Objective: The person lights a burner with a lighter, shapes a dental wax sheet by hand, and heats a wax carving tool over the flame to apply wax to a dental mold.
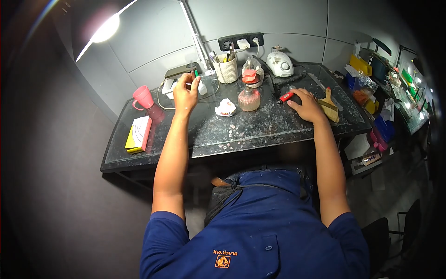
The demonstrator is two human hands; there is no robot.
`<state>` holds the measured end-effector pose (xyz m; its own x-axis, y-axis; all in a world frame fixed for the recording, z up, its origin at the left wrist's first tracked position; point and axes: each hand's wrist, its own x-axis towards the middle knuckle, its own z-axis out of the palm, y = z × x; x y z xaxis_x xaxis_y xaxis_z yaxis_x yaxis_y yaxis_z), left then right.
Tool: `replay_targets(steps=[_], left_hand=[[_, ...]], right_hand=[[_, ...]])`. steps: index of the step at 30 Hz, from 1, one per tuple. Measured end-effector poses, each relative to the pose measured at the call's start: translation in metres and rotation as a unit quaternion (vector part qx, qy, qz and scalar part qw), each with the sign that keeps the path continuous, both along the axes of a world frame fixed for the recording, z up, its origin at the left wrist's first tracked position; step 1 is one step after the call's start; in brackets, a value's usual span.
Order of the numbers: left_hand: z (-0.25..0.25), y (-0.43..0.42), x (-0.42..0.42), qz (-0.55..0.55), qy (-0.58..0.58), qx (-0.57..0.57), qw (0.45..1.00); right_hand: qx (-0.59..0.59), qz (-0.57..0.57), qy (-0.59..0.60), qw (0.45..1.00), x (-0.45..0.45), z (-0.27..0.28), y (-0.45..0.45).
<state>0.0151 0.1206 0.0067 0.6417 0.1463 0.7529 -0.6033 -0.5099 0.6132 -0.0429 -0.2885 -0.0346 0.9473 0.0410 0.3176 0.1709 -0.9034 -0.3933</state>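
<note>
My left hand [185, 96] is raised over the left part of the table with its fingers pinched together. A slim dark reddish stick-like piece [193, 74] shows at the fingertips; its kind is unclear. Just beyond is a small white bottle [202, 88] with a green top. My right hand [306, 107] rests low over the right side, thumb and fingers closed about the end of a red lighter [286, 96]. Between the hands stand a white dental cast [226, 108] with reddish spots and a round glass burner [249, 100]. Red wax-like pieces [250, 75] lie behind the burner.
A brush [329, 109] lies right of my right hand. Behind stand a white device [279, 64] and a woven pen holder [227, 70]. A pink mug [142, 97] and a box [138, 135] are at left. White crumbs dot the dark table [209, 135]. A lamp [106, 29] shines overhead.
</note>
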Motion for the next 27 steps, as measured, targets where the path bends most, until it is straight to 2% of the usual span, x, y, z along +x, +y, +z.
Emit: replay_targets(steps=[1,2,3,4,6,8,10,14,16,17,19,20,22,24,26,27], left_hand=[[0.002,-0.005,-0.006,0.030,-0.024,0.048,0.998],[0.002,-0.013,-0.011,0.011,-0.052,0.060,0.997],[0.004,-0.023,-0.017,-0.043,-0.075,0.057,0.995],[0.004,-0.033,-0.023,-0.095,-0.098,0.054,0.989],[0.004,-0.047,-0.033,-0.209,-0.100,0.123,0.965],[0.007,-0.064,-0.052,-0.270,0.004,0.175,0.947],[0.007,-0.076,-0.059,-0.317,-0.025,0.238,0.918],[0.000,-0.078,-0.059,-0.343,-0.078,0.248,0.903],[0.004,-0.076,-0.062,-0.330,-0.073,0.246,0.908],[0.006,-0.075,-0.064,-0.306,-0.071,0.247,0.917],[0.007,-0.073,-0.064,-0.264,-0.081,0.247,0.929],[0.009,-0.070,-0.061,-0.246,-0.093,0.246,0.933],[0.011,-0.063,-0.055,-0.204,-0.133,0.215,0.946],[0.012,-0.055,-0.054,-0.100,-0.096,0.192,0.972],[0.009,-0.051,-0.046,-0.057,-0.053,0.153,0.985],[0.008,-0.049,-0.043,-0.026,-0.021,0.175,0.984]], right_hand=[[0.024,-0.003,-0.041,0.999,0.001,0.001,0.000],[0.046,-0.006,-0.083,0.995,0.003,0.002,0.000],[0.050,0.010,-0.208,0.977,0.011,-0.004,0.000],[0.046,0.010,-0.212,0.976,0.006,0.004,0.007],[0.167,0.095,-0.285,0.939,-0.007,0.021,0.035],[0.231,0.246,-0.203,0.919,-0.043,0.044,0.071],[0.295,0.327,-0.101,0.892,-0.061,0.037,0.101],[0.277,0.287,-0.170,0.901,-0.059,0.020,0.124],[0.349,0.286,-0.150,0.880,-0.054,0.015,0.127],[0.347,0.287,-0.150,0.880,-0.052,0.014,0.128],[0.429,0.292,-0.125,0.845,-0.049,0.013,0.128],[0.427,0.293,-0.122,0.847,-0.048,0.014,0.127],[0.496,0.299,-0.150,0.801,-0.047,0.021,0.125],[0.507,0.269,-0.183,0.799,-0.048,0.024,0.115],[0.542,0.237,-0.190,0.783,-0.043,0.024,0.104],[0.553,0.229,-0.203,0.775,-0.037,0.023,0.100]])
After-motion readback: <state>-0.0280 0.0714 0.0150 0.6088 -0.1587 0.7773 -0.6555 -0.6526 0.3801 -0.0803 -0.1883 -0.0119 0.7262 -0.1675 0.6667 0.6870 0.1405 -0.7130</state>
